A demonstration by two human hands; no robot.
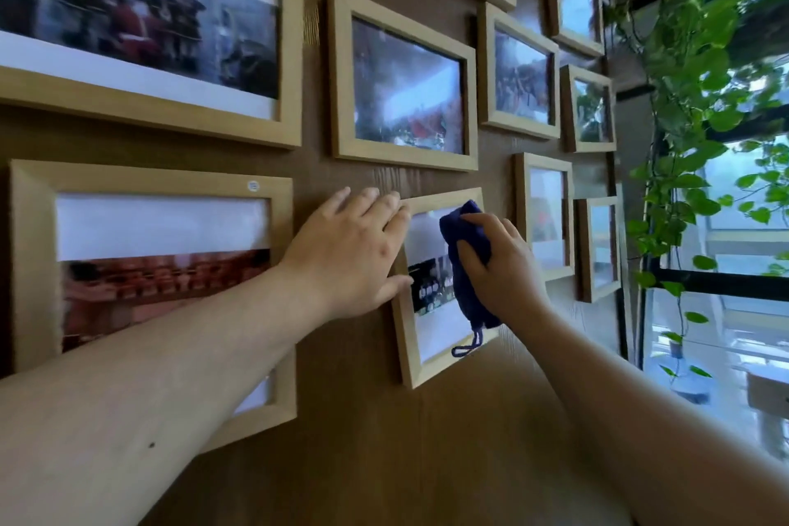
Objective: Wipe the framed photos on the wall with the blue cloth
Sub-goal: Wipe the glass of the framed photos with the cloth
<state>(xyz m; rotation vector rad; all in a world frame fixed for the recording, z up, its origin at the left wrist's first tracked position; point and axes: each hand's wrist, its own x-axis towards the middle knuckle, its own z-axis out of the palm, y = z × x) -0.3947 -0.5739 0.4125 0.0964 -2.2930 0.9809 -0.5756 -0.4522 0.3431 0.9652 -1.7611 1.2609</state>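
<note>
Several light wooden framed photos hang on a brown wood-grain wall. A small upright frame [407,359] hangs low in the middle, slightly tilted. My right hand [501,265] presses a bunched dark blue cloth [463,269] against its glass; the cloth's loop dangles near the frame's lower edge. My left hand [348,252] lies flat, fingers spread, on the frame's left side and the wall beside it. My right hand and the cloth hide the frame's right side.
A large frame [34,269] hangs at lower left and another large frame [292,56] above it. A medium frame [341,77] is directly above the small one. Smaller frames [523,218] fill the right. Trailing green vines [691,107] and a window [726,312] stand at the far right.
</note>
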